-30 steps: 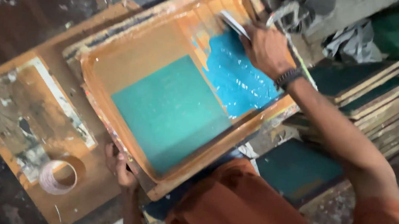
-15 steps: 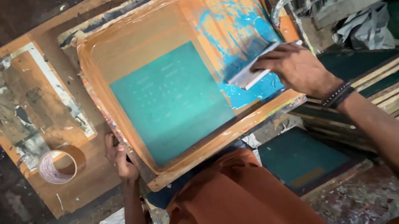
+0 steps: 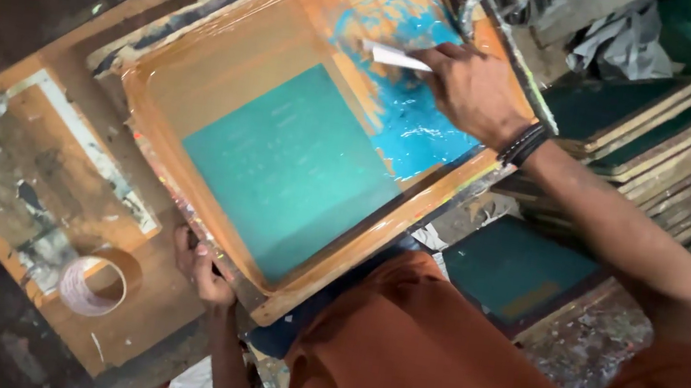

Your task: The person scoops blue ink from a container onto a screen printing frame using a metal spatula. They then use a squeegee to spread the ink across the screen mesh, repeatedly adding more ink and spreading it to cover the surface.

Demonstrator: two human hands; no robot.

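Wooden screen frame (image 3: 201,66): right hand (image 3: 468,90) holds white scraper (image 3: 396,57); left hand (image 3: 205,264) grips edge.

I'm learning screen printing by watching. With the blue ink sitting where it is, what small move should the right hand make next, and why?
Probably draw the white scraper in the right hand toward the teal stencil panel. The blue ink is pooled at the frame's far corner, beside the panel, which looks unlinked by ink, while the left hand grips the near edge.

Screen-printing workshop: stacked frames (image 3: 658,148), ink-stained boards (image 3: 32,177)
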